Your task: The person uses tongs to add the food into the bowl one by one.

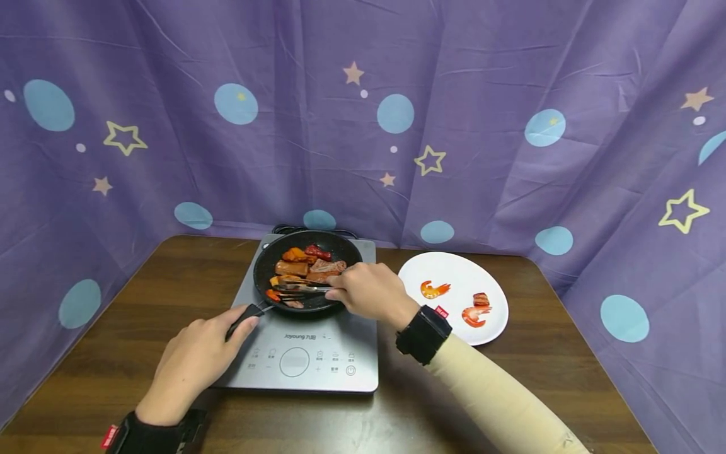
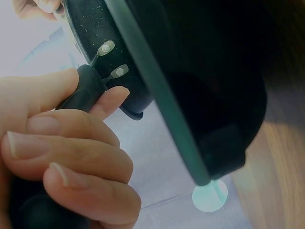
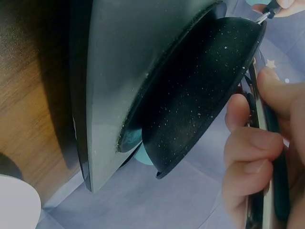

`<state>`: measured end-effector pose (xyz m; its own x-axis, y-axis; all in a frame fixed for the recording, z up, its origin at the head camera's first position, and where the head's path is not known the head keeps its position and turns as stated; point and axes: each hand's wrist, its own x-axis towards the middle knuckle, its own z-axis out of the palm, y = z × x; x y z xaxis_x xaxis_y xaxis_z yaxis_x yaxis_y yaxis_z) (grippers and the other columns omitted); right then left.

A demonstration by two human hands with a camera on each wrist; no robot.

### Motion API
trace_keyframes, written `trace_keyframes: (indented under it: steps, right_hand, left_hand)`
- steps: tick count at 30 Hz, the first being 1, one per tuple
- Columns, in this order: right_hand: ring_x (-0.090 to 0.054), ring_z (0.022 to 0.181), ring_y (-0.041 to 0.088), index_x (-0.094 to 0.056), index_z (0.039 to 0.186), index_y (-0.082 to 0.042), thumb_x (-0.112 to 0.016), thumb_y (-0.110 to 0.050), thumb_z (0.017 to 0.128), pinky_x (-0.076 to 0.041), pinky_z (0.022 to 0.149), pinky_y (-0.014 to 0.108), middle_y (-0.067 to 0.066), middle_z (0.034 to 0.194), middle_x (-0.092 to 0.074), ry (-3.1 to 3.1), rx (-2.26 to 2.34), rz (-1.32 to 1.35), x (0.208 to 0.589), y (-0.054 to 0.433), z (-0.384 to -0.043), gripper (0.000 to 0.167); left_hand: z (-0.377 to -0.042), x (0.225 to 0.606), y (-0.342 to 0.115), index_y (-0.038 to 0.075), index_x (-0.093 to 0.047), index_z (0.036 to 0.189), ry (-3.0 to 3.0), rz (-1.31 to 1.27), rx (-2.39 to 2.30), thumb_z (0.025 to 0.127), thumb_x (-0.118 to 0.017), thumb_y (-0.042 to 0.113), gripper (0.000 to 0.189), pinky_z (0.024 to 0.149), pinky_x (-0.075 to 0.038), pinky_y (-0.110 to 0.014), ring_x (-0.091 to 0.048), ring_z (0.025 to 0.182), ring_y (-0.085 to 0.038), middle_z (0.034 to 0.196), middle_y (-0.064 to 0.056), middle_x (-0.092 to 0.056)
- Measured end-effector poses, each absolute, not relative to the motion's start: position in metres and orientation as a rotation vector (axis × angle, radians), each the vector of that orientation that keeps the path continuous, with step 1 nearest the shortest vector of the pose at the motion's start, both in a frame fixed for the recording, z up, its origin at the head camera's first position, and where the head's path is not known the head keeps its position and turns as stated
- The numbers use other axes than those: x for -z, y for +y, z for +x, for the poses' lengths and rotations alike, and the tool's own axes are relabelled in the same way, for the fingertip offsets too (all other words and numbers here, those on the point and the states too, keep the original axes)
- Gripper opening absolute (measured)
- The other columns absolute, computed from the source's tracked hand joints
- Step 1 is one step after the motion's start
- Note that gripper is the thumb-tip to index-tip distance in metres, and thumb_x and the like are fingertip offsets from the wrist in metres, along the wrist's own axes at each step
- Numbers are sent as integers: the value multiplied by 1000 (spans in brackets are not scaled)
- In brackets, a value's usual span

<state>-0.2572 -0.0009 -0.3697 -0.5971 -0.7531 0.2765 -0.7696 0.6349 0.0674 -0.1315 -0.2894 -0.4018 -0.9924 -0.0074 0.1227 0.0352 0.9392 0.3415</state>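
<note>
My left hand (image 1: 195, 356) grips the black handle (image 1: 244, 320) of a small frying pan (image 1: 265, 268). The left wrist view shows its fingers curled round that handle (image 2: 82, 95). My right hand (image 1: 371, 291) holds a pair of tongs (image 1: 320, 289), metal with dark grips (image 3: 274, 167). Their tips reach low into the pan at its front left, beside an orange-red shrimp (image 1: 273, 295); whether they pinch it I cannot tell. Behind the tongs lie browned meat pieces (image 1: 292, 268), an orange piece (image 1: 297, 255) and a dark red piece (image 1: 319, 252).
The pan sits on a silver induction cooker (image 1: 340, 328) with a touch panel. Right of it, a white plate (image 1: 454, 265) carries two shrimp (image 1: 435, 289) and a small meat piece (image 1: 481, 299). A purple curtain (image 1: 317, 126) hangs behind the wooden table (image 1: 544, 353).
</note>
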Motion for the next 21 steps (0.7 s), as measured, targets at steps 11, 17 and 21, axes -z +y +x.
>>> trace_keyframes:
  steps: [11,17,21]
  right_hand:
    - [-69,73,14,-76,103,-31,-62,-49,107,-55,58,40,-11,81,-68,-2580,-83,1205,373,-6,-257,23]
    - [-68,69,14,-74,98,-30,-63,-49,106,-53,56,40,-11,78,-66,-2557,-78,1213,373,-6,-257,23]
    - [-67,68,14,-72,96,-28,-62,-49,107,-53,56,39,-10,76,-64,-2556,-60,1208,372,-4,-257,25]
  left_hand:
    - [-132,402,-290,9,-66,144,-2961,-22,519,109,-56,52,57,61,-54,-60,-73,99,-51,122,-28,-73]
    - [-132,402,-291,10,-66,146,-2970,-21,521,110,-53,55,59,59,-53,-60,-72,100,-52,123,-28,-73]
    - [-132,402,-291,9,-65,146,-2972,-29,524,110,-53,54,59,57,-53,-57,-73,97,-51,122,-28,-73]
